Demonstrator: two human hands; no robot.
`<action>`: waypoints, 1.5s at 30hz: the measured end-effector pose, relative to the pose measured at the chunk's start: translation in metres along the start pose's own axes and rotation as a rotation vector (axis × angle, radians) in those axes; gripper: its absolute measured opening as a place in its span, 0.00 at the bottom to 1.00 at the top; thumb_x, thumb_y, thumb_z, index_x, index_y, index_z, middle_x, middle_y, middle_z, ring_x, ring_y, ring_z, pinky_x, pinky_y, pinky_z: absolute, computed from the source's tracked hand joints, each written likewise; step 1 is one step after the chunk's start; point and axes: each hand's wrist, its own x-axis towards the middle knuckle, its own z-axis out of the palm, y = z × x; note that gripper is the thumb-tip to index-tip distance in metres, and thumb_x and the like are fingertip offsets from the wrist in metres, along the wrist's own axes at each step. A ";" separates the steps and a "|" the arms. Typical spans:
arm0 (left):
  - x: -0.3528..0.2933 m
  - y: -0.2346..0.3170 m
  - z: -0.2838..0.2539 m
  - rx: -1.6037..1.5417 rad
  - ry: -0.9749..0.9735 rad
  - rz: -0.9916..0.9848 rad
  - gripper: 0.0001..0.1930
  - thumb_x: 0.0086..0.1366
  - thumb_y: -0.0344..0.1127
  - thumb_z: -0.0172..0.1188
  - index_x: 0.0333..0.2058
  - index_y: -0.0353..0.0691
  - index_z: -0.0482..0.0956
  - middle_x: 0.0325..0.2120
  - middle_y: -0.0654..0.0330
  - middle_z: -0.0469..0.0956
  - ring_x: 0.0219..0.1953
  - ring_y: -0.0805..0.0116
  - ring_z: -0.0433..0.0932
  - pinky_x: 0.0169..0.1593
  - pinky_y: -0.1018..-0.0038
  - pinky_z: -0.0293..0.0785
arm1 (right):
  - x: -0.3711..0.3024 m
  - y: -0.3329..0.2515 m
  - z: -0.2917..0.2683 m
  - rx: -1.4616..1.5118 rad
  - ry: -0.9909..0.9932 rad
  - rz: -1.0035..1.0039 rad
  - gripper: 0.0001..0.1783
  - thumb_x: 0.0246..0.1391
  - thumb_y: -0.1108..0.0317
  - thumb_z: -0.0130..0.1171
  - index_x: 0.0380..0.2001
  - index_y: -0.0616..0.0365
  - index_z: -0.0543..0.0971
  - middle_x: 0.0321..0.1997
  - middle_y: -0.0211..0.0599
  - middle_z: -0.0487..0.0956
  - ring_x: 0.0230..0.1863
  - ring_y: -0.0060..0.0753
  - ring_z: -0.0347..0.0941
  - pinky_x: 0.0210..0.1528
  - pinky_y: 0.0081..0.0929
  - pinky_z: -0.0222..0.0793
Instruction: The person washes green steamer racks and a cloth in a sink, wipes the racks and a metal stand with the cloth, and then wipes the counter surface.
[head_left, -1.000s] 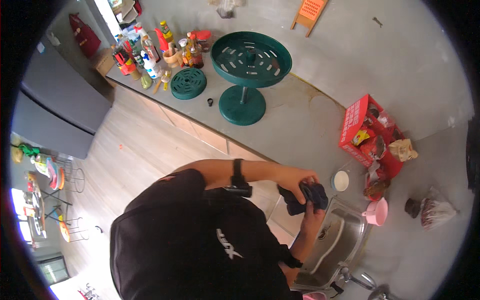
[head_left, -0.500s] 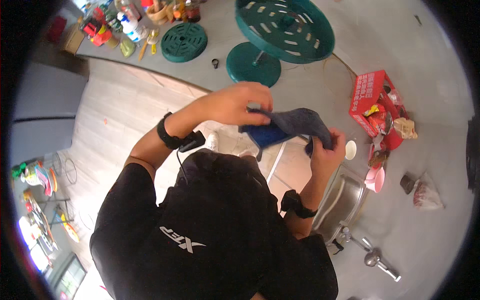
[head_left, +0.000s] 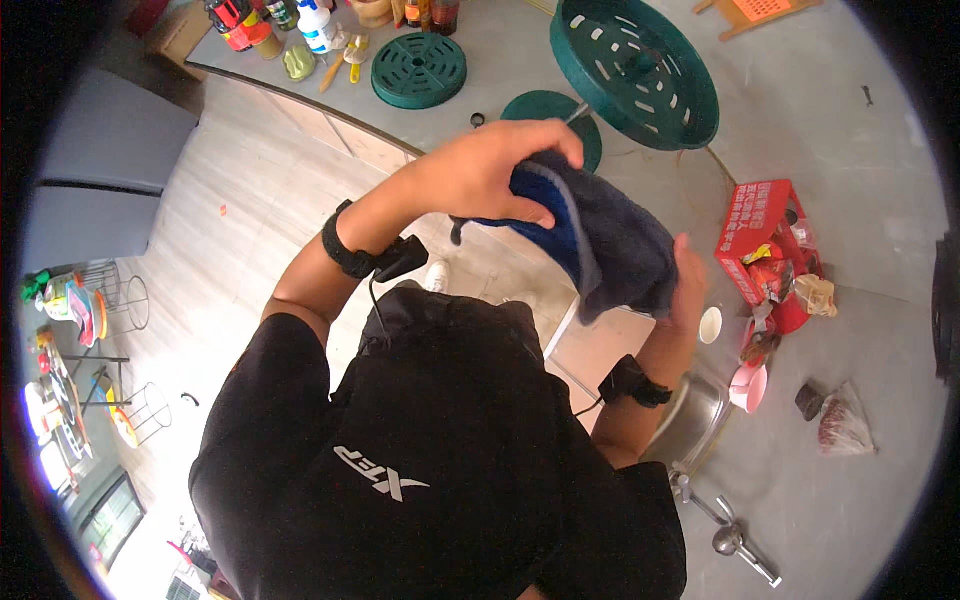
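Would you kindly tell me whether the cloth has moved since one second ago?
Yes: the cloth has moved away from the sink, toward the green stand.

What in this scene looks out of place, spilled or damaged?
A small black ring and a slotted green disc lie loose on the counter near the green stand; the disc's similar colour suggests, perhaps, a detached part. I see no clear spill, and the dark blue cloth shows no obvious damage.
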 end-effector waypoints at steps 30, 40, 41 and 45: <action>-0.036 0.021 0.010 0.901 0.293 0.148 0.11 0.50 0.36 0.58 0.34 0.42 0.73 0.32 0.59 0.71 0.32 0.61 0.72 0.35 0.70 0.67 | -0.036 -0.043 0.123 -0.036 -0.650 -0.184 0.07 0.51 0.75 0.58 0.35 0.62 0.75 0.29 0.23 0.73 0.30 0.13 0.66 0.33 0.13 0.61; -0.060 0.021 0.054 0.320 0.158 0.111 0.10 0.44 0.26 0.57 0.30 0.39 0.73 0.24 0.56 0.71 0.29 0.55 0.75 0.30 0.61 0.73 | -0.050 -0.074 0.129 0.021 -0.406 -0.263 0.07 0.61 0.70 0.52 0.33 0.62 0.75 0.27 0.21 0.70 0.28 0.12 0.61 0.32 0.12 0.58; -0.059 0.012 0.050 0.166 0.072 0.040 0.08 0.49 0.26 0.55 0.31 0.39 0.75 0.26 0.59 0.74 0.30 0.60 0.77 0.33 0.66 0.74 | -0.055 -0.076 0.129 -0.086 -0.475 -0.477 0.06 0.60 0.70 0.52 0.34 0.63 0.75 0.29 0.24 0.71 0.29 0.14 0.62 0.33 0.14 0.58; -0.049 -0.036 0.087 -0.713 0.365 -0.540 0.06 0.59 0.31 0.55 0.35 0.39 0.77 0.33 0.67 0.76 0.37 0.74 0.74 0.42 0.73 0.72 | -0.064 -0.093 0.140 -0.248 -0.642 -0.865 0.05 0.57 0.74 0.54 0.35 0.64 0.73 0.36 0.37 0.71 0.35 0.28 0.67 0.37 0.20 0.62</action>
